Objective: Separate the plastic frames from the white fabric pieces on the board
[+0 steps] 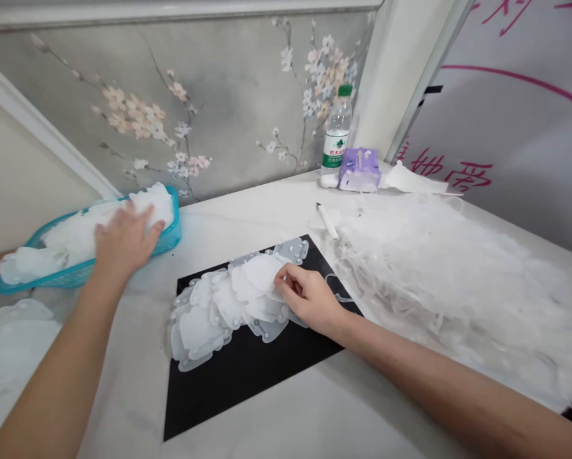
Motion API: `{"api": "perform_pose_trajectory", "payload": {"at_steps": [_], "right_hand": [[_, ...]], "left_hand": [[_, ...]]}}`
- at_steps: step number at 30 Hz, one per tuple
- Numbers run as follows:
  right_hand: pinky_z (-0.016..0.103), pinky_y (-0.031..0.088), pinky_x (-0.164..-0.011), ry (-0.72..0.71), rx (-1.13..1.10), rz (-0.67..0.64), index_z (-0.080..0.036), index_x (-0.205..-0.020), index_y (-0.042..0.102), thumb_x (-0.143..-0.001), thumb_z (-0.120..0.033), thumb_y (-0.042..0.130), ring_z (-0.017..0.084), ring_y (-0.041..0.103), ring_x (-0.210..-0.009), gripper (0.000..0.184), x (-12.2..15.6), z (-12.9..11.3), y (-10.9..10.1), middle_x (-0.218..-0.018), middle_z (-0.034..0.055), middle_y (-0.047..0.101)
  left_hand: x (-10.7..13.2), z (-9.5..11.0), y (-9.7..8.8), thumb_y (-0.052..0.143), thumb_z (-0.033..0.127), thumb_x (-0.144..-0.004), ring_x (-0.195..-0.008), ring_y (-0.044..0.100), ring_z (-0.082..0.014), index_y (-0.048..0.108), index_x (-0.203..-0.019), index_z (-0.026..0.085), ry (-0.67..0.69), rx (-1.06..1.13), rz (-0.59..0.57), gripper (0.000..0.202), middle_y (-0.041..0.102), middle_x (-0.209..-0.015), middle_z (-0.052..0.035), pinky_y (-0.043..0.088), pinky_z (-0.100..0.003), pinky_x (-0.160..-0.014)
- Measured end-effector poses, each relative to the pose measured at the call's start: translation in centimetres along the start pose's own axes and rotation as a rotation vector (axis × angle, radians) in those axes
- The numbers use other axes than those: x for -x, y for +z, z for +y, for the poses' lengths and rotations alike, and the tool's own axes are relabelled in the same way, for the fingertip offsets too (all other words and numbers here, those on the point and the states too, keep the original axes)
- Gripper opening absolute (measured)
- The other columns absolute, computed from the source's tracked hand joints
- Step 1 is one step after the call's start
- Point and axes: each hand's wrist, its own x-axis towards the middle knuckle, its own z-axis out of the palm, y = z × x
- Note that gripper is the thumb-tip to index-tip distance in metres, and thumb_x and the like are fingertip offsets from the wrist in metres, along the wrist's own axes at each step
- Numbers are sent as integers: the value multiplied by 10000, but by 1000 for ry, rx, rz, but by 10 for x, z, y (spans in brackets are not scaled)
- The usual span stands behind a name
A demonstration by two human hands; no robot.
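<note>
My left hand (126, 245) lies flat with its fingers apart on soft white mask pieces (155, 204) heaped in a teal plastic basket (169, 233). My right hand (305, 296) pinches the edge of a white mask piece (262, 271) between thumb and fingers. That piece belongs to an overlapping row of white mask pieces with translucent, studded borders (200, 328), which lies across a black mat (248, 376). Part of the row is hidden under my right hand.
A large tangled heap of white masks with ear loops (434, 274) covers the table's right side. A white marker (327, 221), water bottle (336, 137), purple tissue pack (360, 171) and folded white sheet (410, 180) stand at the back by the wall.
</note>
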Motion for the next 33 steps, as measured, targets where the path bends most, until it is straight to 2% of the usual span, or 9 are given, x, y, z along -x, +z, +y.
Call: {"api": "perform_pose_trajectory", "payload": {"at_steps": [2,4,8,12,15,17,20,23,33], "right_hand": [[235,290,-517,-2,0,1,-197,-768,528,-852,-270,485,89,393,-489,119,0,1,0,-544,-65,416],[236,291,-517,-9,4,5,-196,-769,531,-859,-279,481,88,391,-492,133,-1,3,1,-549,-64,416],[237,290,-508,-18,5,12,-197,-773,532,-864,-286,476,92,393,-491,140,0,4,2,-546,-60,419],[238,330,-530,-50,43,100,-197,-840,539,-873,-312,475,88,409,-501,136,2,3,3,-644,-35,505],[251,379,-601,-151,126,124,-200,-919,548,-868,-324,497,105,468,-590,143,5,2,4,-791,2,575],[256,386,-621,-200,159,105,-201,-914,547,-868,-308,493,117,487,-635,128,6,1,4,-835,16,591],[256,386,-612,-198,139,100,-202,-877,539,-872,-273,467,116,479,-625,101,6,1,5,-848,21,596],[253,393,-607,-156,85,104,-202,-830,526,-860,-249,466,113,473,-606,82,3,2,4,-820,15,594],[251,380,-596,-139,94,93,-197,-798,528,-837,-229,480,104,464,-583,69,1,3,4,-787,7,596]], "left_hand": [[-10,-10,5,338,500,-951,-1410,240,-412,437,-1413,129,-4,13,-160,600,260,-1549,-207,121,-705,-1050],[-13,-18,7,322,536,-949,-1419,226,-409,458,-1400,144,5,30,-174,613,259,-1553,-193,105,-710,-1051],[6,-17,6,230,504,-974,-1454,178,-317,442,-1392,123,32,64,-7,604,266,-1560,-166,90,-609,-1120],[39,-8,9,260,434,-969,-1404,308,-240,517,-1276,123,94,46,178,507,441,-1459,-150,134,-454,-1152],[49,-13,14,346,437,-938,-1346,387,-269,498,-1289,142,199,-133,179,483,484,-1421,-148,131,-450,-1147],[47,-21,17,358,434,-920,-1244,468,-320,483,-1295,84,201,-241,140,528,534,-1335,-203,249,-456,-1086],[40,-33,17,359,455,-912,-1072,545,-339,542,-1197,24,170,-264,88,548,617,-1125,-228,378,-412,-948],[40,-36,14,346,502,-922,-1001,564,-313,596,-1069,66,152,-254,107,524,648,-1035,-191,407,-368,-871],[60,-7,20,394,551,-925,-926,601,-244,610,-928,168,192,-156,197,439,679,-938,-86,401,-297,-741]]}}
